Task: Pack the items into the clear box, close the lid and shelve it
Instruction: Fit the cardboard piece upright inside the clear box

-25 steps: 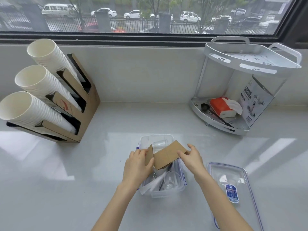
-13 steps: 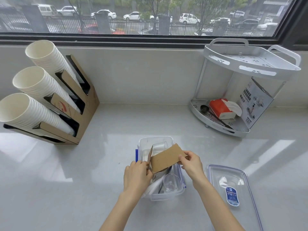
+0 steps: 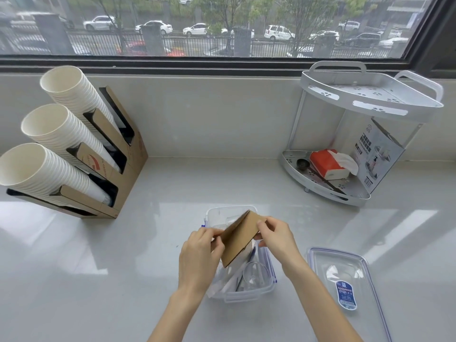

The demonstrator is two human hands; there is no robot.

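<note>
I have the card (image 3: 238, 236) pinched at both ends, tilted on edge right above the box (image 3: 246, 293). My left hand (image 3: 199, 257) grips its near-left corner with thumb and fingers closed on it; my right hand (image 3: 277, 236) pinches the far-right corner the same way. I judge the tilt is there so the card can slide down edgewise, since the box is narrow and already crowded.

The box sits open on the counter (image 3: 111, 280), directly below both hands. Inside it I can make out a clear cup (image 3: 255, 277) at the near end, some white wrapped pieces beside it, and what looks like another clear piece at the far end; the rest is hidden behind the card.

The lid (image 3: 345, 290) lies flat just right of the box, label up, not yet fitted. The shelf rack (image 3: 370, 104) stands well beyond the box to the right, its top tier bare.
</note>
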